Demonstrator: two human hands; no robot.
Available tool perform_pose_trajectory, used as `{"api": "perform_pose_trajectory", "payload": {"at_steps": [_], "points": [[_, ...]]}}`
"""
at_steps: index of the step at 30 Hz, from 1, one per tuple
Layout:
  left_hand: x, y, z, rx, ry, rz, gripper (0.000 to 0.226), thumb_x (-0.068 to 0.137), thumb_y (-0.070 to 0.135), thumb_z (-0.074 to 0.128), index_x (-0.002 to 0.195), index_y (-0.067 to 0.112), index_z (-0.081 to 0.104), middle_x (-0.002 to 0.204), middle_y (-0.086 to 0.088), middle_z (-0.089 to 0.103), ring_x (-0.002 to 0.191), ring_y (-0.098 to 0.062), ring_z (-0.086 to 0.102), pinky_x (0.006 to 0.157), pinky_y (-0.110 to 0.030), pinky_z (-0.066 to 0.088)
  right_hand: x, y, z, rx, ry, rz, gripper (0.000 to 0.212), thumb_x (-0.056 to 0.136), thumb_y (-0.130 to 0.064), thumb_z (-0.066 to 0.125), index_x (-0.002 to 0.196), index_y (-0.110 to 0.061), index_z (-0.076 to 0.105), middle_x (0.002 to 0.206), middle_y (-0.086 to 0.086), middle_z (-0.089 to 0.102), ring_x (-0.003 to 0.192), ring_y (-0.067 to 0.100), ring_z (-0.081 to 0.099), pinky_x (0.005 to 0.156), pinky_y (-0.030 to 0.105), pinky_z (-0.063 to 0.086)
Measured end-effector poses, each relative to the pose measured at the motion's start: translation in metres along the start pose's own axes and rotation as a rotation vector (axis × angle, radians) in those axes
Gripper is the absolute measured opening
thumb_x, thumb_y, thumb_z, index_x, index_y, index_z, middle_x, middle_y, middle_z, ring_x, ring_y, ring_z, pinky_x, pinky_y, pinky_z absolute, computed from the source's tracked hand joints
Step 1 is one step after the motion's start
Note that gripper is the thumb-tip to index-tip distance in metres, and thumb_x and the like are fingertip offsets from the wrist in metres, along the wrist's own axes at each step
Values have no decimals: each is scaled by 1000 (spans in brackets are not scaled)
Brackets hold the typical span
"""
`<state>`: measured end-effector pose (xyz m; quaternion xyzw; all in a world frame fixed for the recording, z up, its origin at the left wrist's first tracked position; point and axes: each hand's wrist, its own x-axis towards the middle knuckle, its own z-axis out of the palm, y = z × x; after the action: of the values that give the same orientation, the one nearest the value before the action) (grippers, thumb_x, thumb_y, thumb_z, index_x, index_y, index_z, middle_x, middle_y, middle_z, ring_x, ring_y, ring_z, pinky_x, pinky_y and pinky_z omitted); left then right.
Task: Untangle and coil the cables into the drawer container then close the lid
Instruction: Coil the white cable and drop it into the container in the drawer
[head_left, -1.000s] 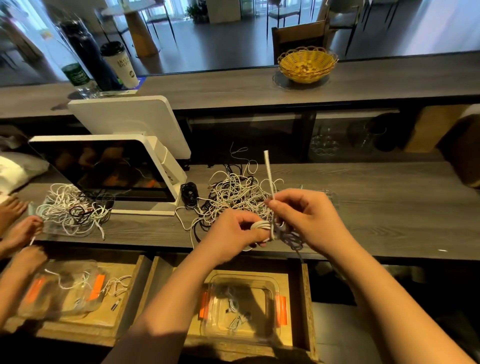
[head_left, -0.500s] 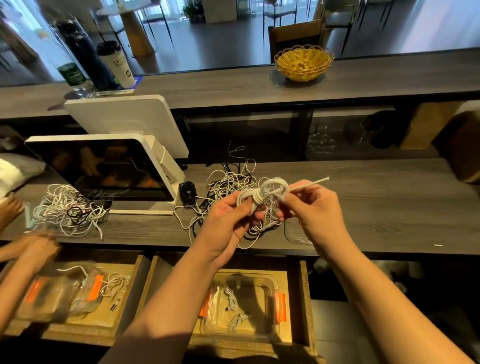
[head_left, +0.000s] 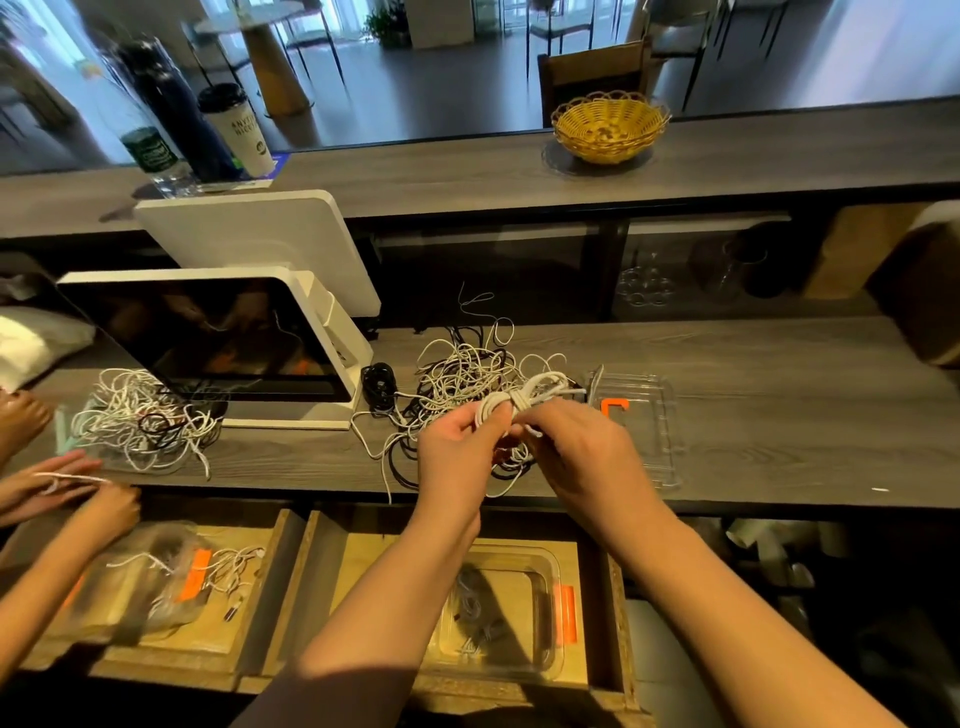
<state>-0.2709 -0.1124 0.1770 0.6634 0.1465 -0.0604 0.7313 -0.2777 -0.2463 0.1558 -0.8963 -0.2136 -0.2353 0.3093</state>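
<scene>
Gripping coiled white cable (head_left: 519, 402) two-handed

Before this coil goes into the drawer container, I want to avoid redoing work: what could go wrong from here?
1. The white coil is held by the left hand and right hand directly over the tangled pile; a loose end sticks out and might snag there or unwind.
2. The container in the open drawer already holds cables, so the coil may tangle with them.
3. The lid lies near the counter's front edge; an arm could knock it.
</scene>
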Motion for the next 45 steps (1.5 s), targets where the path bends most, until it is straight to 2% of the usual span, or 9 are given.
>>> {"api": "perform_pose_trajectory", "payload": {"at_steps": [5, 10, 13, 17, 20, 27, 36, 40, 45], "points": [[-1, 3, -3, 178, -51, 67, 27, 92, 3, 66, 83, 26, 76, 75, 5, 75, 73, -9, 65, 62, -22, 51, 8, 5, -5, -184, 127, -107, 17, 92, -28, 64, 92, -12, 71, 89, 3, 64, 83, 20, 52, 72, 28, 29], [-4, 12, -7, 238, -87, 85, 10, 90, 12, 70, 83, 18, 75, 72, -3, 74, 68, -11, 66, 67, -29, 53, 15, -1, -13, -128, 48, -8, 27, 97, -34, 49, 97, -16, 68, 92, -2, 69, 91, 18, 62, 92, 39, 47], [-5, 13, -8, 251, -102, 122, 5, 90, 18, 72, 88, 17, 76, 80, -5, 76, 74, -13, 69, 70, -27, 54, 20, -4, -20, 10, -77, 144, 28, 97, -29, 48, 116, -19, 66, 86, -2, 71, 77, 18, 67, 70, 41, 57], [-6, 12, -10, 277, -80, 205, 8, 88, 23, 75, 90, 16, 78, 80, 2, 76, 75, -6, 69, 67, -15, 53, 22, -2, -20, 192, -184, 326, 36, 98, -17, 54, 133, -24, 61, 96, -1, 74, 85, 15, 68, 79, 41, 57], [-5, 11, -11, 357, -121, 259, 5, 86, 18, 77, 88, 22, 76, 78, 7, 75, 71, -2, 68, 65, -15, 53, 23, -3, -20, 311, -214, 469, 34, 99, -13, 49, 128, -20, 66, 106, 0, 73, 89, 10, 67, 81, 34, 57], [4, 1, -15, 590, -98, 541, 20, 81, 11, 79, 84, 30, 72, 88, 11, 66, 87, -5, 63, 77, -18, 52, 24, -1, -18, 292, -335, 550, 29, 97, -11, 46, 94, -13, 75, 75, 2, 69, 66, 16, 60, 64, 39, 52], [5, -15, -9, 623, -9, 736, 11, 76, 15, 79, 86, 16, 75, 93, 8, 67, 88, -7, 66, 77, -19, 54, 33, 1, -23, 169, -456, 576, 32, 97, -18, 47, 75, -13, 71, 71, 5, 68, 67, 21, 63, 65, 42, 55], [4, -10, -7, 558, -62, 555, 22, 77, 2, 80, 82, 22, 71, 77, 10, 68, 71, -1, 64, 65, -13, 49, 32, 5, -23, 230, -455, 589, 35, 97, -18, 47, 70, -14, 69, 66, 7, 68, 63, 24, 65, 61, 45, 56], [6, -1, -2, 366, -61, 292, 17, 80, 0, 78, 83, 14, 70, 72, 4, 70, 62, -3, 65, 58, -16, 51, 26, 12, -19, 379, -392, 631, 24, 97, -20, 50, 89, -20, 72, 74, 5, 70, 64, 21, 64, 64, 44, 56]]}}
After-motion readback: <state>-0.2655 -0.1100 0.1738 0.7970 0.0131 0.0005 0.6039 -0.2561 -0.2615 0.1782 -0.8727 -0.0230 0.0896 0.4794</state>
